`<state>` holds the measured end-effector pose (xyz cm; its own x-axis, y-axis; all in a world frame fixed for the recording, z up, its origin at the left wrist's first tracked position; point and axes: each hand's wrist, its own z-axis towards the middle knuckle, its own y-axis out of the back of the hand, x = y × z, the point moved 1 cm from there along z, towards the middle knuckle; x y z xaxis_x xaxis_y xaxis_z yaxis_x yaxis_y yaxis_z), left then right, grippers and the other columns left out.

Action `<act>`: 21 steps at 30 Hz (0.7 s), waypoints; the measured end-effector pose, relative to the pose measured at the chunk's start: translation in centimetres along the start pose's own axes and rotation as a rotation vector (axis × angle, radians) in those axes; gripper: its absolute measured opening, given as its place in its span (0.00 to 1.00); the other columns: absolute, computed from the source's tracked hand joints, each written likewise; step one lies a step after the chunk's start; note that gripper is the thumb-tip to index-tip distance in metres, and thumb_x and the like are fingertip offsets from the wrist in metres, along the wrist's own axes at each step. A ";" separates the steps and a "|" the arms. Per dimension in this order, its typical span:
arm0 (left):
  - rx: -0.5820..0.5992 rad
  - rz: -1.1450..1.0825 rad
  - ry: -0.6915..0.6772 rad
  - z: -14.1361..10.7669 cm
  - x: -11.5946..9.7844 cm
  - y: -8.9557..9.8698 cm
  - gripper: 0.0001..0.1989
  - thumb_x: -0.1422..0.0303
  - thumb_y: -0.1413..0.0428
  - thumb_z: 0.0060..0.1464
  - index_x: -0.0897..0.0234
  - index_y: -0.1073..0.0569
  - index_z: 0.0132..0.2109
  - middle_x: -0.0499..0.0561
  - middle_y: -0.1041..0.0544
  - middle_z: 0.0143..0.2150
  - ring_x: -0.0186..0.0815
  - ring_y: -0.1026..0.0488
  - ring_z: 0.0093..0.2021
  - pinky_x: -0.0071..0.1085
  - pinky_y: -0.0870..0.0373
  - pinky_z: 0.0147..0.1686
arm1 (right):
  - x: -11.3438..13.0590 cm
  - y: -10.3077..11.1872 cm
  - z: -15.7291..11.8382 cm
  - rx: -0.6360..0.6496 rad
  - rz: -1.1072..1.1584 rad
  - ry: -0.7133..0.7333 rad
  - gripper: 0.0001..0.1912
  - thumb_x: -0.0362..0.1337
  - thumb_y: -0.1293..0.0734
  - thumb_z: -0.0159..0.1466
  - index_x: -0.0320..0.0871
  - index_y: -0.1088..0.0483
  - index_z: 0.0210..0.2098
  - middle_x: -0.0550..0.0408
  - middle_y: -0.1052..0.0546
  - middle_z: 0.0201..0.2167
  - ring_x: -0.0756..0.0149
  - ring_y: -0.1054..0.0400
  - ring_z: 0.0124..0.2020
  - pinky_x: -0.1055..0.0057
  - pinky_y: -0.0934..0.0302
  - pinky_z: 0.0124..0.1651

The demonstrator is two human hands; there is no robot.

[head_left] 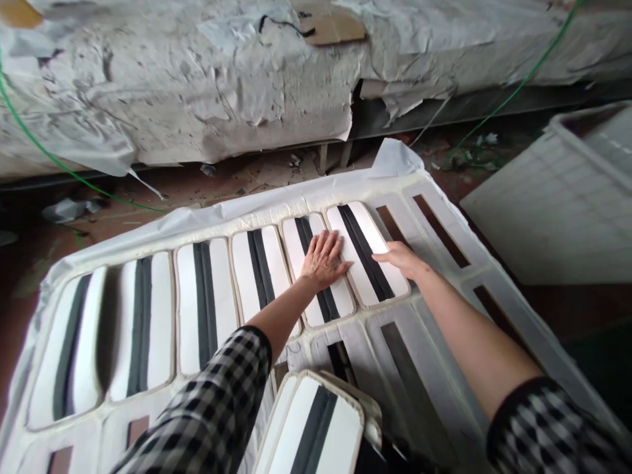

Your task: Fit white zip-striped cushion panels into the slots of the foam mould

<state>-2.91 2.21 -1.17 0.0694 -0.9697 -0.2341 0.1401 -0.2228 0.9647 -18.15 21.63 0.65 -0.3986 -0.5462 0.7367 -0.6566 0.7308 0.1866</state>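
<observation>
White padded panels, each with a dark lengthwise stripe, lie side by side along the far row of a pale slotted board (368, 332). My left hand (323, 259) rests flat, fingers spread, on one panel (340, 296). At the right end of the row, my right hand (405, 260) holds the edge of the last panel (363, 253); its thumb lies on top and its other fingers are mostly hidden. Close to my body is a stack of similar panels (316, 421). At the far left, one panel (66, 349) has a raised, curled side.
Brown slots (441, 230) show in the board right of the row. A white bin (557, 204) stands at the right. Beyond the board runs a worn, paper-covered bench (222, 85) with a piece of cardboard (330, 26). Green cord (518, 89) hangs at both sides.
</observation>
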 end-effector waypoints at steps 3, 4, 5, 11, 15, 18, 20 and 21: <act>0.007 0.000 -0.004 0.0 -0.7 -0.2 0.41 0.43 0.55 0.63 0.68 0.48 0.71 0.59 0.53 0.74 0.52 0.60 0.74 0.52 0.58 0.72 | 0.1 0.3 0.1 -0.017 -0.029 -0.013 0.15 0.30 0.26 0.47 0.35 0.25 0.35 0.50 0.20 0.26 0.58 0.26 0.27 0.69 0.33 0.28; 0.008 0.002 -0.008 0.0 -0.8 -0.2 0.41 0.44 0.56 0.64 0.69 0.48 0.71 0.60 0.54 0.74 0.51 0.60 0.74 0.51 0.58 0.72 | 0.1 0.2 -0.1 -0.020 -0.038 -0.009 0.14 0.31 0.26 0.47 0.36 0.25 0.35 0.49 0.20 0.26 0.58 0.26 0.28 0.69 0.33 0.28; 0.007 0.005 -0.010 0.0 -0.9 -0.2 0.41 0.44 0.57 0.64 0.70 0.48 0.71 0.60 0.54 0.74 0.49 0.59 0.74 0.50 0.58 0.72 | 0.0 0.1 -0.2 -0.024 -0.044 -0.002 0.14 0.31 0.26 0.48 0.36 0.25 0.35 0.49 0.20 0.26 0.57 0.25 0.28 0.69 0.33 0.28; 0.005 0.035 0.004 0.0 -0.8 -0.4 0.41 0.43 0.59 0.64 0.73 0.46 0.70 0.61 0.52 0.74 0.48 0.57 0.74 0.47 0.57 0.72 | -0.7 -0.6 -0.7 -0.047 -0.092 0.072 0.12 0.35 0.27 0.51 0.38 0.25 0.36 0.49 0.19 0.30 0.57 0.24 0.32 0.70 0.33 0.29; -0.001 0.058 0.008 0.2 -1.0 -0.5 0.42 0.42 0.58 0.64 0.71 0.46 0.70 0.63 0.50 0.73 0.50 0.54 0.73 0.49 0.54 0.71 | -0.3 -0.3 -0.4 -0.066 -0.151 0.070 0.14 0.36 0.24 0.48 0.38 0.24 0.34 0.49 0.19 0.30 0.56 0.24 0.33 0.70 0.33 0.31; 0.002 0.068 0.012 0.6 -1.2 -0.2 0.42 0.42 0.56 0.62 0.70 0.45 0.70 0.63 0.48 0.73 0.53 0.50 0.71 0.50 0.50 0.69 | 0.0 -0.2 -0.4 -0.081 -0.197 0.061 0.15 0.36 0.23 0.49 0.37 0.24 0.34 0.49 0.19 0.29 0.57 0.24 0.33 0.69 0.33 0.32; 0.006 0.074 0.021 1.0 -1.2 0.1 0.43 0.40 0.54 0.61 0.70 0.42 0.69 0.64 0.45 0.71 0.54 0.47 0.70 0.51 0.47 0.68 | 0.2 -0.2 -0.5 -0.080 -0.226 0.067 0.12 0.35 0.23 0.51 0.37 0.25 0.33 0.50 0.19 0.28 0.60 0.24 0.32 0.69 0.32 0.33; 0.005 0.076 0.023 1.3 -1.1 0.3 0.43 0.40 0.54 0.60 0.70 0.41 0.68 0.64 0.42 0.70 0.54 0.45 0.69 0.51 0.45 0.66 | 0.3 -0.3 -0.5 -0.076 -0.241 0.072 0.10 0.34 0.24 0.52 0.38 0.25 0.32 0.51 0.20 0.27 0.61 0.25 0.31 0.69 0.32 0.33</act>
<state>-4.24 3.11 -0.43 0.1021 -0.9813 -0.1630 0.1289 -0.1495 0.9803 -17.77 21.45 1.18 -0.1887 -0.6796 0.7089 -0.6760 0.6135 0.4082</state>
